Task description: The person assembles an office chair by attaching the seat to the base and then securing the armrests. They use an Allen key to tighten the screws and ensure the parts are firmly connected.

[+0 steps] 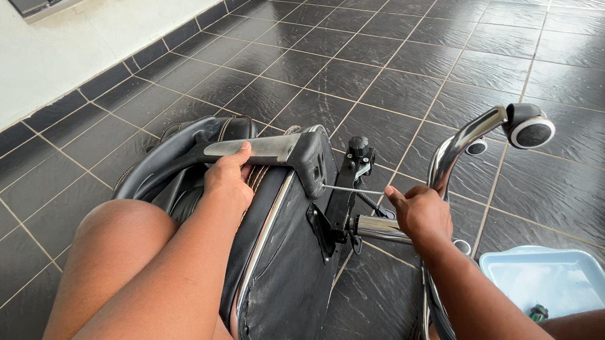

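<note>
A black office chair lies on its side on the dark tiled floor, between my knees. My left hand grips the grey metal bracket of the armrest near its black end block. My right hand is closed on a thin metal tool, its tip set against that end block. The chrome gas column runs under my right hand. Behind the hand rises a chrome base leg with a black and white caster.
A pale blue plastic tray lies on the floor at the right, with a small dark green part in it. A white wall with a dark tile skirting runs along the left. My bare knee is at the lower left.
</note>
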